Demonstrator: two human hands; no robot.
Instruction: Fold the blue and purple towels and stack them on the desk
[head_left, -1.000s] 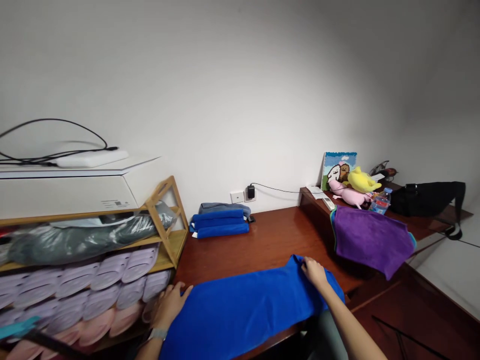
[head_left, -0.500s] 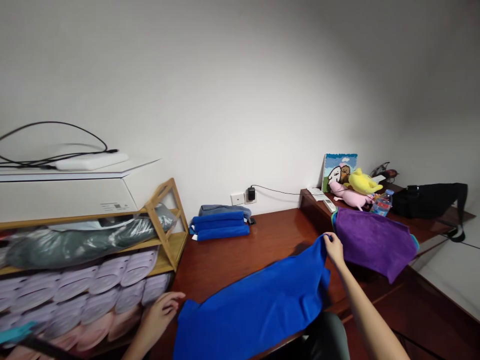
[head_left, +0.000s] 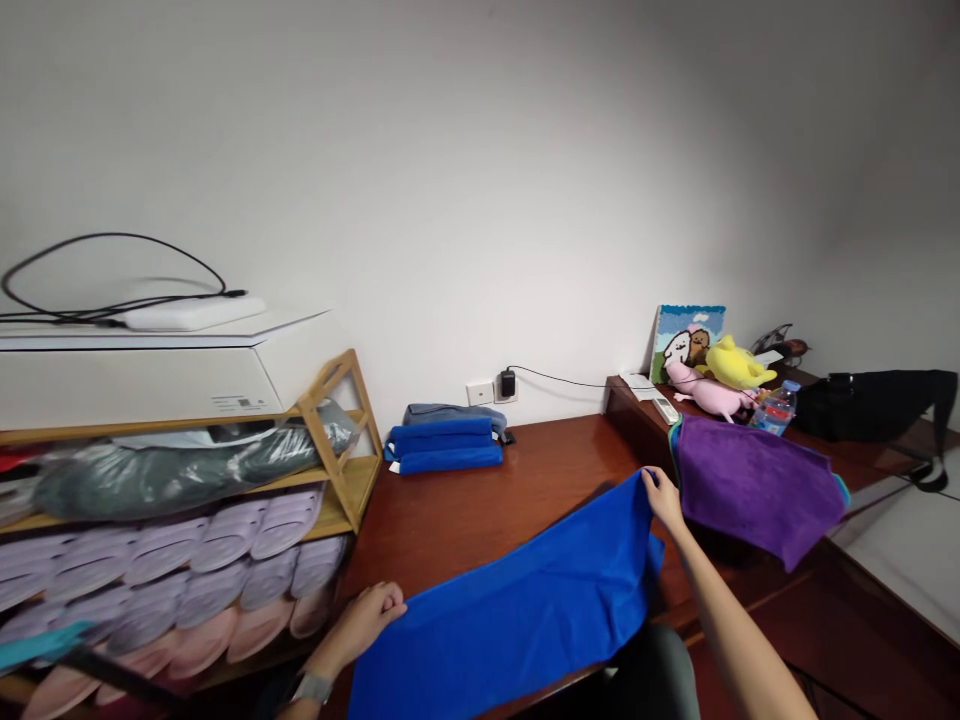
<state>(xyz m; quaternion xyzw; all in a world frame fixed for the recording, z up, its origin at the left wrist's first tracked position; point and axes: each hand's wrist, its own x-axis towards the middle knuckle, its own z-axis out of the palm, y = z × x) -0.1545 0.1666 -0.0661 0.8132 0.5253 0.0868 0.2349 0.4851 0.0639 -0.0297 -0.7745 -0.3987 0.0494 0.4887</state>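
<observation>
A large blue microfibre towel (head_left: 510,625) spreads across the near part of the wooden desk (head_left: 480,500), hanging over its front edge. My right hand (head_left: 661,500) pinches its far corner, lifting it off the desk. My left hand (head_left: 367,618) is closed on the towel's left corner, near the shelf. To the right of the raised corner, a purple towel (head_left: 754,490) with a teal edge lies on the desk's raised section, close to my right wrist. A stack of folded blue towels (head_left: 442,445) sits against the wall.
A bamboo shelf (head_left: 337,460) holding rows of lilac and pink slippers stands at left, under a white printer (head_left: 135,385). Plush toys (head_left: 709,390), a water bottle (head_left: 775,410) and a black bag (head_left: 870,405) sit far right. A charger (head_left: 508,383) is plugged into the wall.
My left hand has closed and moved onto the towel's left corner. The towel now lies straighter, with its far corner still raised in my right hand.
</observation>
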